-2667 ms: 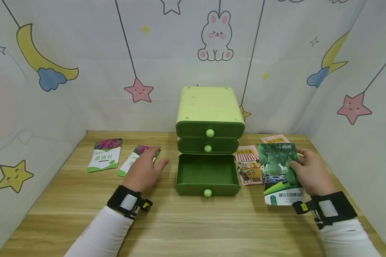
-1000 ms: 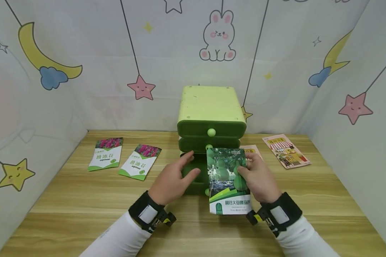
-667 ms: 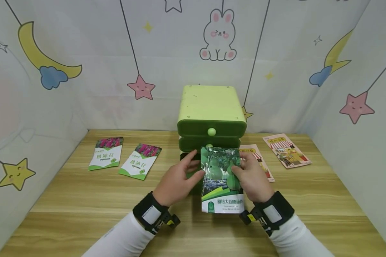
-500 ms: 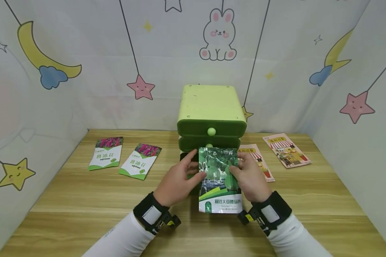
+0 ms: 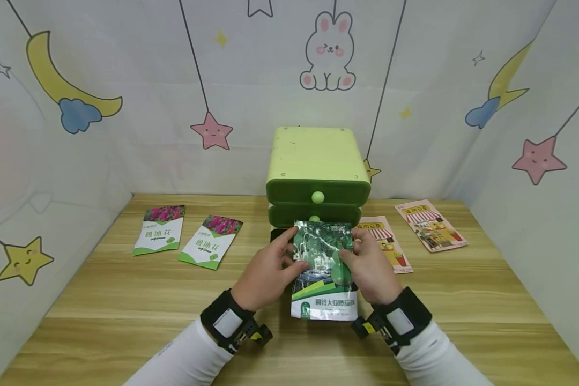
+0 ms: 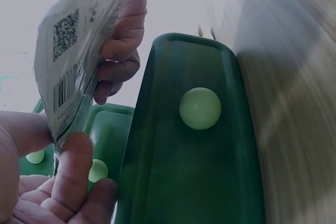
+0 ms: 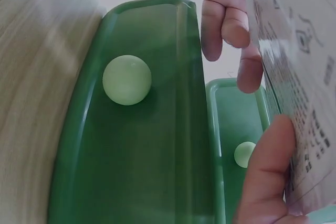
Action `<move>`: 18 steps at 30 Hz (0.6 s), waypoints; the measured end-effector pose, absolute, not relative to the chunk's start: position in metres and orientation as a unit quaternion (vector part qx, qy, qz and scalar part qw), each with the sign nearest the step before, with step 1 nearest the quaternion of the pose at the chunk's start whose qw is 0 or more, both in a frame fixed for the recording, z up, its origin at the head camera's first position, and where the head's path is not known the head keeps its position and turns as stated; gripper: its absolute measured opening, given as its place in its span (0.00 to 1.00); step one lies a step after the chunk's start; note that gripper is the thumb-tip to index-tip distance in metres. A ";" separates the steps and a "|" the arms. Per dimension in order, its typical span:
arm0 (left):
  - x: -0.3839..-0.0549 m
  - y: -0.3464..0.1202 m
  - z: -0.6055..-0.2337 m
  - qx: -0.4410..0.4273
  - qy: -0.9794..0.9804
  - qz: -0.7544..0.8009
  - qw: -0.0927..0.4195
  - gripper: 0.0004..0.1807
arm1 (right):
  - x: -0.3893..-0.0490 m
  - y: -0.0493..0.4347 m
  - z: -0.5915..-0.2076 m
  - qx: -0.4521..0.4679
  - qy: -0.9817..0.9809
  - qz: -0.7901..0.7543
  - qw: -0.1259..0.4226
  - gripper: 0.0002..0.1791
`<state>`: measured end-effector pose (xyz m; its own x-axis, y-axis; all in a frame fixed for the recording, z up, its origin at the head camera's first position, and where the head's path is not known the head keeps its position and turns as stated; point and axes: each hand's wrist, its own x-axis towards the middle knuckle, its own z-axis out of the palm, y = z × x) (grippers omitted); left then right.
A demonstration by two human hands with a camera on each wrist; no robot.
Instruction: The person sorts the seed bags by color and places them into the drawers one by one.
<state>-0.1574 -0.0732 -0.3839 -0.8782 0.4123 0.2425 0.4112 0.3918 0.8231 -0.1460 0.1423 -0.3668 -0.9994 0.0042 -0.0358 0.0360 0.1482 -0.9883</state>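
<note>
A green seed packet [image 5: 320, 279] with gourds pictured on it stands tilted between both hands, in front of the drawer cabinet [image 5: 316, 155]. My left hand [image 5: 262, 277] pinches its left edge, thumb on the printed front and fingers behind. From the other side my right hand [image 5: 375, 272] grips the right edge, its thumb also on the front. Both wrist views show the packet's back, with a barcode in the left one. Behind and below the packet, the bottom drawer [image 6: 184, 177] is pulled out; in the head view the packet and hands mostly hide it.
Two white-and-green flower seed packets [image 5: 209, 242] lie on the wooden table [image 5: 173, 300] at left. To the right of the cabinet lie two pink packets [image 5: 431, 226], one partly behind my right hand. A patterned cloth wall [image 5: 140, 64] encloses the back and sides.
My right hand has brought the green packet from the right side to before the cabinet. My left hand has come over from the flower packets and taken its left edge.
</note>
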 end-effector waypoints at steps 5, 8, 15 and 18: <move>-0.158 -0.073 -0.383 0.233 0.826 0.513 0.010 0.37 | -0.146 0.142 -0.367 0.011 0.752 -0.659 0.021 0.29; -0.157 -0.073 -0.382 0.224 0.828 0.515 0.009 0.34 | -0.146 0.141 -0.367 0.015 0.755 -0.655 0.022 0.29; -0.157 -0.074 -0.382 0.210 0.834 0.511 0.004 0.30 | -0.147 0.142 -0.368 0.008 0.757 -0.653 0.015 0.27; -0.158 -0.074 -0.381 0.208 0.833 0.512 0.002 0.29 | -0.147 0.142 -0.370 0.006 0.769 -0.639 0.004 0.27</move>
<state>-0.1581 -0.0743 -0.3813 -0.9131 0.3490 0.2107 0.3456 0.3884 0.8543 -0.1471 0.1425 -0.3697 -0.9999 0.0039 -0.0146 0.0151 0.1830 -0.9830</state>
